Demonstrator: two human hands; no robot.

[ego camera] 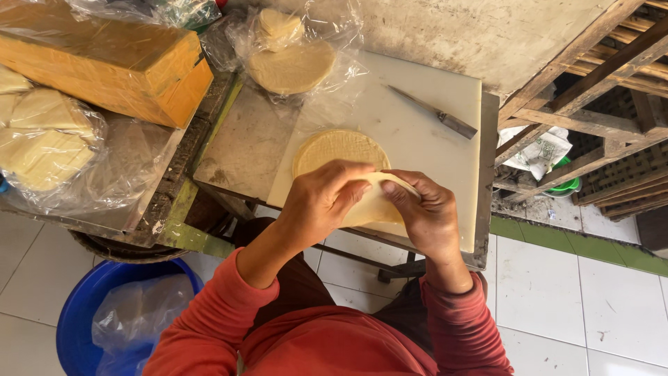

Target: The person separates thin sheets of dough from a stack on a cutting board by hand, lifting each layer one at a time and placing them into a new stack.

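Head view, looking down at my work surface. My left hand and my right hand are both closed on 1 pale, thin dough round, pinching its upper edge between thumbs and fingers; the round hangs folded just above the near edge of the white cutting board. Directly behind my left hand, a stack of dough rounds lies flat on the board, its textured top sheet partly hidden by my knuckles. A knife with a dark handle lies diagonally toward the board's far right corner, well apart from both hands. At the board's far left edge, a clear plastic bag, crumpled open, holds more rounds. To the left, a long orange-yellow rectangular block wrapped in clear film rests on a metal tray, beside clear bags of pale folded sheets. Below the tray, a blue bucket with clear plastic inside stands on the white tiled floor. A wooden frame stands at the right.
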